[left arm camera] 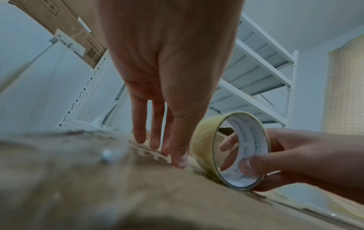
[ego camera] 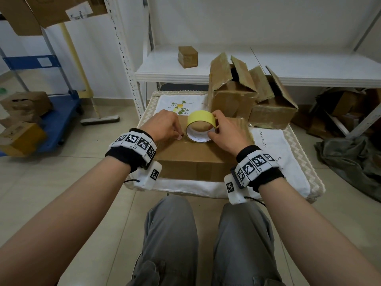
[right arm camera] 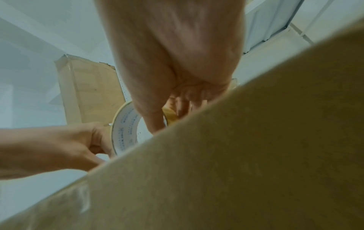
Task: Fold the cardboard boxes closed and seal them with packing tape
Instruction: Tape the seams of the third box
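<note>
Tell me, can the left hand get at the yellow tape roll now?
Probably yes: the left hand rests on the box beside the tape roll, nothing between them, though the right hand grips it.

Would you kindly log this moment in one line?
left hand: presses box | right hand: grips tape roll | tape roll: on box

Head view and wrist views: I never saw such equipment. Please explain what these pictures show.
No machine here: a person works with bare hands. The wide picture comes from a camera on the head; the other two come from cameras strapped to the wrists, looking along each hand. A closed cardboard box lies on a cloth-covered table. The right hand grips a yellow tape roll standing on the box; the left hand presses its straight fingers on the box top beside it.
</note>
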### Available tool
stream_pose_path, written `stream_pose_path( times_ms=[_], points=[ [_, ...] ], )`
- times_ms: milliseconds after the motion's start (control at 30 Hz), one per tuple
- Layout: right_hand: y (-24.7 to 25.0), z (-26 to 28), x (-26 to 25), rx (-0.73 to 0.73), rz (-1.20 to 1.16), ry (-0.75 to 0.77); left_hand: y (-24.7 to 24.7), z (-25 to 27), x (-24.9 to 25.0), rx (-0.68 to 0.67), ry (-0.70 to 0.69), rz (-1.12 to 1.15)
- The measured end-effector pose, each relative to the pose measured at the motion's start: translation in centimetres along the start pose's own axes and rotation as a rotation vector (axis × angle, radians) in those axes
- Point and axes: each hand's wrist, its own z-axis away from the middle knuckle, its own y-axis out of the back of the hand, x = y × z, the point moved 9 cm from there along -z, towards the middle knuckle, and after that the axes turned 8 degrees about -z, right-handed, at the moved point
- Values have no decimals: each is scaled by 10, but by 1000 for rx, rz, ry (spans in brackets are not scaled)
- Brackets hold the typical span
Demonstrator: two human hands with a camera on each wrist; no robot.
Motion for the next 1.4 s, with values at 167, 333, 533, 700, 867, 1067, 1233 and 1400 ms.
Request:
stream_pose_path(
  times_ms=[167,333,533,700,867,1067,1233,1400],
  points=[
    [2,-5,-5,3,-83,12,3,-1,4,32,1,67],
    [0,-6,2,-11,-117,-7,-35,15,23,-290,-78,-12],
    [5,-6,2,52,-180,1,-56,20,16,-501,-4,-139],
    [9,-6,-1,65,-194,46,-62,23,15,-532,1,-134],
    [21,-7,10,145,-174,50,-62,26,14,-520,-3,-127],
    [25,-1,18,177,-150,19,-34,8,14,-310,-3,-3],
    [21,-1,21,112,-166,-2,-8,-12,6,-70,41,-52],
    [18,2,20,91,-168,21,-8,-18,19,6,80,37]
  ],
)
